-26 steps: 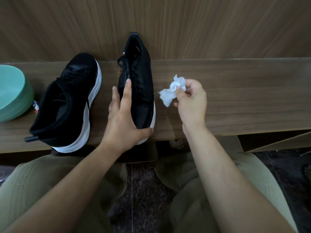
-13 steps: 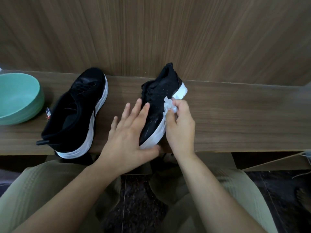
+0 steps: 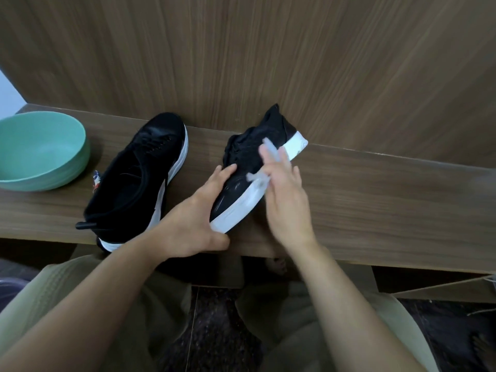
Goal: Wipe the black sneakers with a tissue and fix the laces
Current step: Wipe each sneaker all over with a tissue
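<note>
Two sneakers (image 3: 139, 178) on the shelf (image 3: 375, 200), bowl (image 3: 40, 151) at left.

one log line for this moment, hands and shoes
step: wiping | left hand: holds right sneaker toe, tilted | right hand: blurred, tissue at white sole edge | left sneaker: on shelf, untouched

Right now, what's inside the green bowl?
The green bowl looks empty: only its bare pale-green inner wall and bottom show. The near inner wall is hidden behind the front rim, and the shelf under the bowl is covered.
</note>
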A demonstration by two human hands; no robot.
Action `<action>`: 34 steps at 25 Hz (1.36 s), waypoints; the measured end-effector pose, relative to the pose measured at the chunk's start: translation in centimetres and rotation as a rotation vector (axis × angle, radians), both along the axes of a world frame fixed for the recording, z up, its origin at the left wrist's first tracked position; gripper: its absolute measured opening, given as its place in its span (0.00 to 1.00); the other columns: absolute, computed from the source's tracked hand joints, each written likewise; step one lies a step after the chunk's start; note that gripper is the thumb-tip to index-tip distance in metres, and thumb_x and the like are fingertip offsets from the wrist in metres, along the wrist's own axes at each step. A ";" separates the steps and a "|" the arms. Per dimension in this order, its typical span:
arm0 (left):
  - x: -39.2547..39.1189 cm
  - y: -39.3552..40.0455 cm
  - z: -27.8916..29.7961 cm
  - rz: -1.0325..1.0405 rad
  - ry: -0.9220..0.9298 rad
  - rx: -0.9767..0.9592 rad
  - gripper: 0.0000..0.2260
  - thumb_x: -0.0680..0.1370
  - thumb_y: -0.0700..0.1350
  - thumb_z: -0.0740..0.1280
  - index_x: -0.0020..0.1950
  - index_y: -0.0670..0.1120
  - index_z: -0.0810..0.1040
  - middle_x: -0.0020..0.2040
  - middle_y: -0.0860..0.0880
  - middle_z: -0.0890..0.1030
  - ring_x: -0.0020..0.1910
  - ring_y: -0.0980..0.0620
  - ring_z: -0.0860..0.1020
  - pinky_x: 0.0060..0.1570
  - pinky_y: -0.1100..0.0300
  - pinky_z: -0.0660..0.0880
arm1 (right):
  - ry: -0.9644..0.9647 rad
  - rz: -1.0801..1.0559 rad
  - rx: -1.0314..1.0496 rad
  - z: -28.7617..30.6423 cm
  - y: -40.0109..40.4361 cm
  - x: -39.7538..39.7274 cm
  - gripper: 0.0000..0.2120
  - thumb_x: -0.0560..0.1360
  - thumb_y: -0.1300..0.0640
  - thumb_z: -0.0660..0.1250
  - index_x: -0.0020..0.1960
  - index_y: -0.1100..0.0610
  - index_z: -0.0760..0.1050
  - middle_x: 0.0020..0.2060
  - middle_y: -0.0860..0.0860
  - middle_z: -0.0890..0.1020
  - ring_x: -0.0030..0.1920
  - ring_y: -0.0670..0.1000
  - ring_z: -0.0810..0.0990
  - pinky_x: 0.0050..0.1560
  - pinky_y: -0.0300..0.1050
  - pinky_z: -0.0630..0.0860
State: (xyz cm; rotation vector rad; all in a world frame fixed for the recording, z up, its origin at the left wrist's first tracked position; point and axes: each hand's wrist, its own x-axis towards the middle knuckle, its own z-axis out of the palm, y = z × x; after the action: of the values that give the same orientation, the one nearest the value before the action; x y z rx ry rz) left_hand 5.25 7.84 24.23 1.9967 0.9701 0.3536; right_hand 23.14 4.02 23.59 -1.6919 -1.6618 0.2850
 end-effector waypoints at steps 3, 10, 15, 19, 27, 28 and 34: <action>0.8 0.5 -0.4 -0.037 0.029 0.041 0.52 0.62 0.43 0.74 0.71 0.69 0.42 0.75 0.63 0.43 0.68 0.67 0.54 0.55 0.70 0.69 | 0.036 -0.156 -0.055 0.8 3.1 3.6 0.12 0.80 0.67 0.51 0.46 0.51 0.65 0.73 0.47 0.64 0.76 0.51 0.51 0.74 0.55 0.53; 1.3 -0.6 0.2 -0.151 0.248 0.368 0.34 0.61 0.49 0.71 0.66 0.48 0.65 0.60 0.56 0.67 0.66 0.57 0.63 0.71 0.55 0.57 | -0.175 0.283 0.015 3.1 -0.2 -1.0 0.13 0.74 0.64 0.63 0.54 0.55 0.81 0.61 0.48 0.80 0.66 0.47 0.73 0.64 0.41 0.70; 1.3 0.3 0.3 -0.174 0.335 0.285 0.53 0.65 0.48 0.71 0.71 0.53 0.29 0.73 0.57 0.31 0.72 0.63 0.37 0.72 0.64 0.46 | -0.286 0.022 0.150 1.8 3.1 5.2 0.15 0.70 0.72 0.64 0.48 0.58 0.83 0.55 0.51 0.83 0.63 0.54 0.76 0.64 0.45 0.70; 1.1 0.3 0.7 -0.165 0.298 0.242 0.53 0.65 0.47 0.72 0.71 0.53 0.30 0.74 0.58 0.32 0.72 0.65 0.40 0.71 0.66 0.49 | -0.236 -0.171 0.130 2.0 2.8 5.6 0.17 0.72 0.70 0.63 0.55 0.58 0.81 0.56 0.53 0.82 0.61 0.52 0.78 0.65 0.42 0.68; 0.6 0.8 0.7 -0.116 0.229 0.073 0.55 0.64 0.44 0.74 0.71 0.58 0.33 0.74 0.63 0.37 0.71 0.68 0.43 0.68 0.69 0.51 | -0.388 0.073 0.155 1.5 1.8 4.2 0.21 0.70 0.70 0.58 0.56 0.57 0.81 0.58 0.50 0.81 0.65 0.51 0.74 0.65 0.47 0.71; 0.6 0.8 0.7 -0.129 0.231 0.076 0.54 0.63 0.45 0.73 0.69 0.59 0.31 0.74 0.63 0.36 0.71 0.68 0.42 0.69 0.68 0.50 | -0.401 -0.047 0.172 1.4 2.4 5.7 0.20 0.70 0.70 0.59 0.56 0.57 0.81 0.59 0.51 0.81 0.65 0.52 0.74 0.63 0.50 0.73; -0.1 1.9 0.7 -0.096 0.093 -0.073 0.49 0.64 0.36 0.74 0.75 0.55 0.47 0.71 0.63 0.61 0.58 0.69 0.68 0.50 0.80 0.64 | -0.385 -0.045 0.239 1.7 0.1 -0.7 0.20 0.69 0.72 0.63 0.56 0.57 0.81 0.57 0.51 0.82 0.61 0.49 0.77 0.63 0.41 0.71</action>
State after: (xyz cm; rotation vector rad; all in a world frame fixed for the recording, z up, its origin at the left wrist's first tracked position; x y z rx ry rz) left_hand 5.14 9.74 24.98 1.9998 0.9272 0.1709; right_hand 22.46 4.10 25.25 -1.6689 -1.8414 -0.2698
